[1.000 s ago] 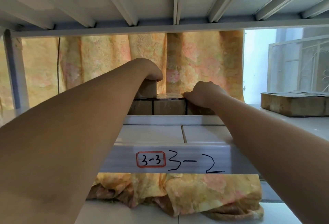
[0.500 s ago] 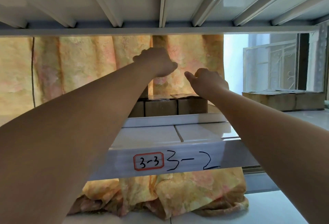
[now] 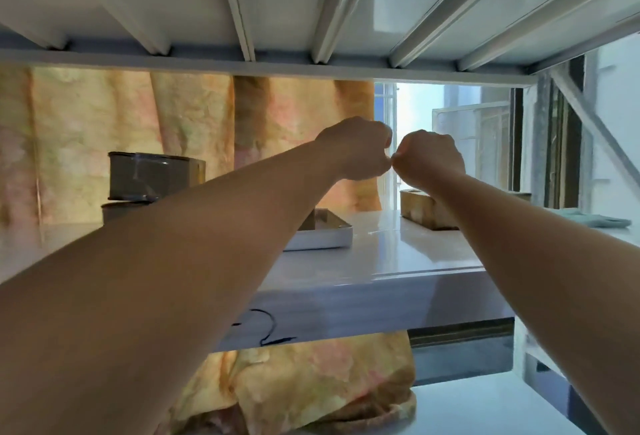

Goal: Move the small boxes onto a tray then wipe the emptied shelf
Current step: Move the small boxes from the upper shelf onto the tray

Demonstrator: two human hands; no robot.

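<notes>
Both bare arms reach forward to mid-frame, left hand (image 3: 353, 149) and right hand (image 3: 429, 157) curled into fists, knuckles almost touching; anything gripped is hidden. White tray (image 3: 322, 240) sits on the shelf (image 3: 415, 254) below, small boxes (image 3: 152, 175) stacked centre-left

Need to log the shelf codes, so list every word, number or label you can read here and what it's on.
Black handwritten mark on the shelf's front edge: only a curl shows past the left forearm; unreadable.
Stacked boxes, tray, far box: no readable text.
</notes>
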